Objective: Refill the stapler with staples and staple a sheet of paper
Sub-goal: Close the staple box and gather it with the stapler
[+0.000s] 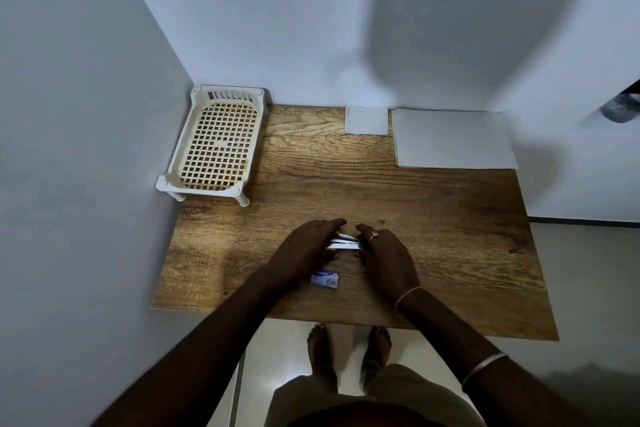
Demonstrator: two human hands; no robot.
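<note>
Stapler between grips, left hand and right hand both holding; staple box near.

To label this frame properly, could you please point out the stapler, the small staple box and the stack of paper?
stapler (344, 243), head view, on its visible pale side.
staple box (325, 279), head view, on its printed top face.
stack of paper (453, 139), head view, middle of the top sheet.

A cream plastic lattice basket on short legs stands in the far left corner of the wood-grain desk, close against the pale walls. Light floor tiles lie beyond the desk's right edge. At the right border a dark blurred object cannot be made out.
</note>
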